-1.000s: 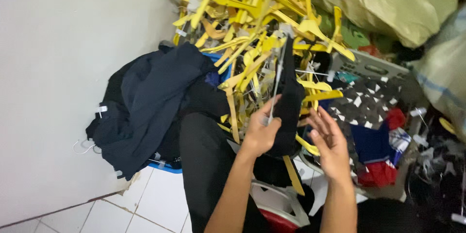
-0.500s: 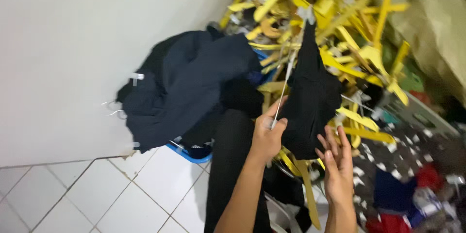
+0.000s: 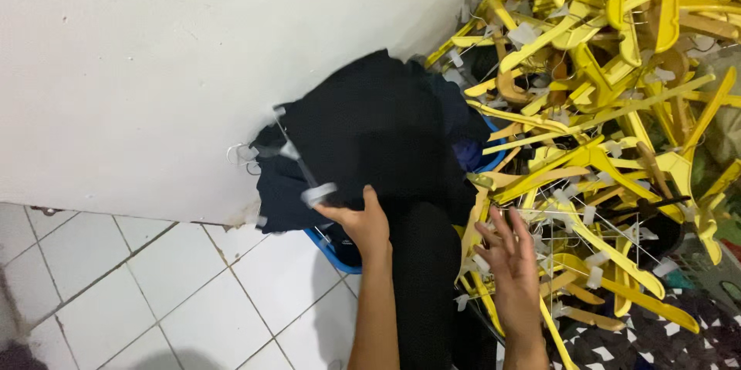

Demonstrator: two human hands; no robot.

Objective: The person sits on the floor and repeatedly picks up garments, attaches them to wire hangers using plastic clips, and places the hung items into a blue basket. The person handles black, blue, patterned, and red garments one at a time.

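My left hand [image 3: 361, 222] grips a dark hanger with a black garment [image 3: 370, 131] on it, laid over a pile of dark clothes in a blue basket [image 3: 333, 250] against the white wall. Its grey clip end and metal hook stick out to the left. My right hand [image 3: 509, 260] hovers with fingers spread over the edge of a big heap of yellow hangers [image 3: 602, 108] and holds nothing.
A white wall [image 3: 154, 69] fills the upper left, with white floor tiles [image 3: 139, 300] below it. Dark trousers [image 3: 424, 285] lie between my arms. A black patterned cloth [image 3: 656, 343] lies at the bottom right under the hangers.
My left hand has swung the hanger with the black garment left and down onto the clothes pile. The right hand stayed open near the yellow hangers. The view has shifted left.
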